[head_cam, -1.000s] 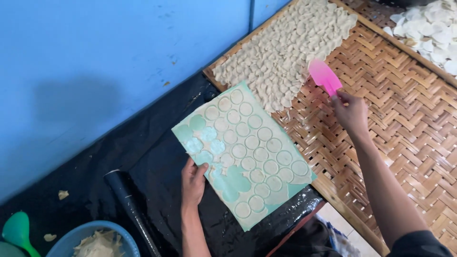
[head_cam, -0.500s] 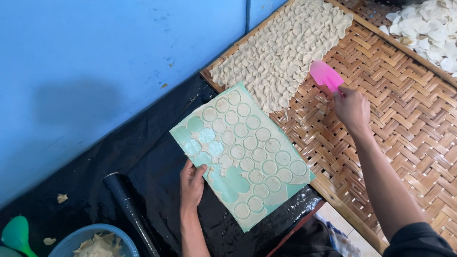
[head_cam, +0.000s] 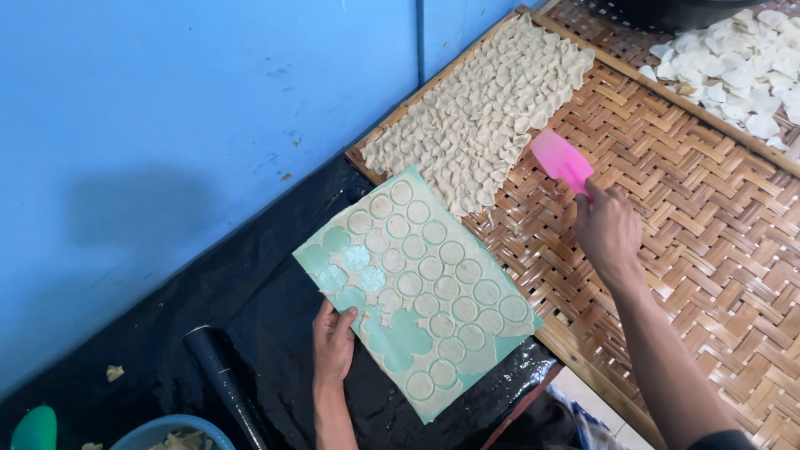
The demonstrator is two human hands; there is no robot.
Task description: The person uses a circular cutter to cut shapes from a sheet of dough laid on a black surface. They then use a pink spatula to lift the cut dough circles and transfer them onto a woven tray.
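Left hand (head_cam: 333, 342) pinching near edge of green board (head_cam: 417, 292) bearing dough rounds; right hand (head_cam: 608, 229) beyond board, closed on pink scraper (head_cam: 562, 160), seemingly above woven tray (head_cam: 692, 208).

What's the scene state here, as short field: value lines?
left hand: grips the near edge of the green mat
right hand: holds a pink scraper above the woven bamboo tray
green mat: covered in cut dough rounds, some spots bare
woven bamboo tray: dough pieces packed at its far end
surface: black plastic sheet against a blue wall
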